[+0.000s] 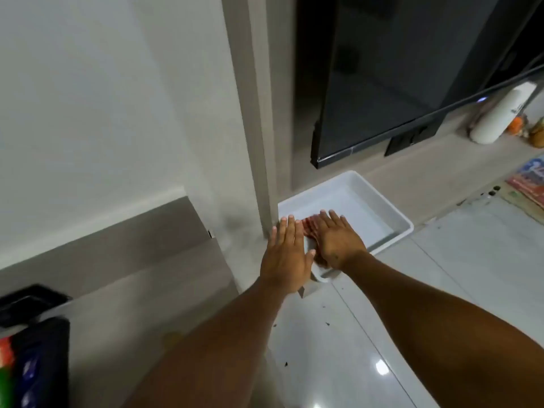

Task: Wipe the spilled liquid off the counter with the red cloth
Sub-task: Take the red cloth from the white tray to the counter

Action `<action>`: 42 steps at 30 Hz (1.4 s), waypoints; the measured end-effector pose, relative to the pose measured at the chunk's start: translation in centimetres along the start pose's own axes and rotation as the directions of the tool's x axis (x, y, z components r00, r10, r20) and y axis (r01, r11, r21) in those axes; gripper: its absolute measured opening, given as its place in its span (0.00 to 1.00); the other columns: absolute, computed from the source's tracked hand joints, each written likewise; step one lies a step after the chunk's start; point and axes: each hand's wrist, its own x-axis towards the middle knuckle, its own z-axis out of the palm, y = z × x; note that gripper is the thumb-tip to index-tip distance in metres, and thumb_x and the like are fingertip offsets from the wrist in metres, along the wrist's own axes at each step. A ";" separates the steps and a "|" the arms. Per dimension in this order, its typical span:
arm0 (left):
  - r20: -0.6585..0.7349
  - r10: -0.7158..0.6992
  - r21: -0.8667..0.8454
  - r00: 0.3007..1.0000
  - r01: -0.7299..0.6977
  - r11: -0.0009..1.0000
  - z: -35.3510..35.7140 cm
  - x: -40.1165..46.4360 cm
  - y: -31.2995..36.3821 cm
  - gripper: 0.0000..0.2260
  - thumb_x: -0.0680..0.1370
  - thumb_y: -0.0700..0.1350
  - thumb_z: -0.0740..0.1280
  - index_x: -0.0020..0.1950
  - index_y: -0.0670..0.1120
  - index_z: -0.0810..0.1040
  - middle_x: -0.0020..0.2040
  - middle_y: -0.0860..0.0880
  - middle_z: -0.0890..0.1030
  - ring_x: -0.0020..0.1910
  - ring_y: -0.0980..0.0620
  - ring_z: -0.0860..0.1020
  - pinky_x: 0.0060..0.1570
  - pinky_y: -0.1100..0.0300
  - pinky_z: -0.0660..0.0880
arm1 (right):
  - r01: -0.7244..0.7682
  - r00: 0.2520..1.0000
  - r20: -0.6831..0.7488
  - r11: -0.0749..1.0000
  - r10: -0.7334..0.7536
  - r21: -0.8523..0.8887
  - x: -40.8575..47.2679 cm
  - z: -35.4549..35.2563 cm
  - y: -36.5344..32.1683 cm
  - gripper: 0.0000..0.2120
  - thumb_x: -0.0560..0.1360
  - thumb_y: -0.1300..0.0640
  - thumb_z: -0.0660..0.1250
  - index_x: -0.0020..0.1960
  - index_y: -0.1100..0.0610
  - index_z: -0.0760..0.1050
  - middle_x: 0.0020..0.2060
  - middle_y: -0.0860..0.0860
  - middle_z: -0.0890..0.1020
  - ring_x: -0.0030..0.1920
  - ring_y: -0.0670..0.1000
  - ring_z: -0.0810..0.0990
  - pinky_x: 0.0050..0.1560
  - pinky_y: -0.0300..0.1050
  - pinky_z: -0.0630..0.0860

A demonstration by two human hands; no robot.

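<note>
Two bare forearms run up from the bottom edge toward the middle of the frame, over a glossy white counter (368, 334) with a few dark specks and a bright light reflection near the lower right. The left hand (287, 254) is spread flat, palm down, fingers straight and together, hovering at the near left corner of a white tray (403, 228); it grips nothing. The right hand (338, 240) is also flat and open, palm down, fingers extended, pressing on the red cloth (307, 226), of which only a small strip shows between the two hands. The cloth lies inside the tray at its near left end, mostly hidden under the right palm.

The tray is a shallow, rounded-corner rectangle of smooth plastic, set at an angle in the middle of the frame, against a grey-beige wall post (256, 113).

At lower left, a dark bag (38, 360) with red and green print; just above it, a black tray (29, 298). At right centre, printed papers (527, 184) lie on the counter. Beyond, at upper right, a dark glossy panel (397, 69) leans overhead, and a white cylindrical bottle (500, 113) stands at the far right.
</note>
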 end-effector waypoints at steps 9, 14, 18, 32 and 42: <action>0.029 -0.034 0.058 0.999 0.032 0.998 3.1 2.4 -1.7 0.33 0.86 0.58 0.52 0.84 0.41 0.46 0.85 0.40 0.47 0.84 0.41 0.44 0.78 0.49 0.37 | -0.077 0.988 0.141 0.995 0.067 0.064 3.2 4.2 -0.3 0.40 0.83 0.39 0.57 0.82 0.51 0.36 0.82 0.53 0.36 0.80 0.55 0.33 0.78 0.53 0.39; 0.036 -0.049 0.015 0.998 0.049 0.999 3.6 2.8 -1.6 0.33 0.86 0.58 0.52 0.84 0.42 0.45 0.85 0.42 0.46 0.84 0.42 0.42 0.80 0.49 0.39 | -0.087 0.996 0.027 0.990 0.085 0.109 3.7 4.5 -0.9 0.34 0.84 0.42 0.58 0.83 0.50 0.45 0.83 0.53 0.44 0.81 0.56 0.41 0.75 0.52 0.41; 0.024 -0.052 0.010 0.998 0.052 0.999 2.7 1.4 -1.8 0.32 0.86 0.57 0.50 0.84 0.42 0.45 0.85 0.42 0.45 0.84 0.42 0.42 0.81 0.49 0.41 | -0.084 0.996 0.019 0.995 0.083 0.046 3.4 2.8 -1.3 0.46 0.76 0.42 0.71 0.82 0.50 0.47 0.83 0.52 0.48 0.82 0.55 0.43 0.79 0.54 0.47; 0.016 -0.065 0.025 0.998 0.065 0.998 -3.0 -19.0 -6.1 0.31 0.86 0.54 0.48 0.84 0.41 0.42 0.85 0.42 0.43 0.84 0.44 0.40 0.81 0.47 0.37 | -0.012 0.979 -0.199 0.981 0.052 0.196 -14.5 0.8 -17.6 0.35 0.82 0.64 0.63 0.83 0.49 0.51 0.83 0.52 0.49 0.82 0.54 0.44 0.80 0.55 0.52; 0.132 -0.189 0.020 0.973 0.188 0.982 0.8 -41.9 -12.8 0.33 0.86 0.58 0.48 0.84 0.40 0.43 0.85 0.40 0.44 0.84 0.43 0.41 0.81 0.47 0.37 | -0.200 0.965 -0.070 0.881 0.253 0.428 -31.3 10.8 -27.4 0.35 0.82 0.69 0.56 0.83 0.47 0.51 0.83 0.50 0.45 0.82 0.54 0.43 0.79 0.58 0.53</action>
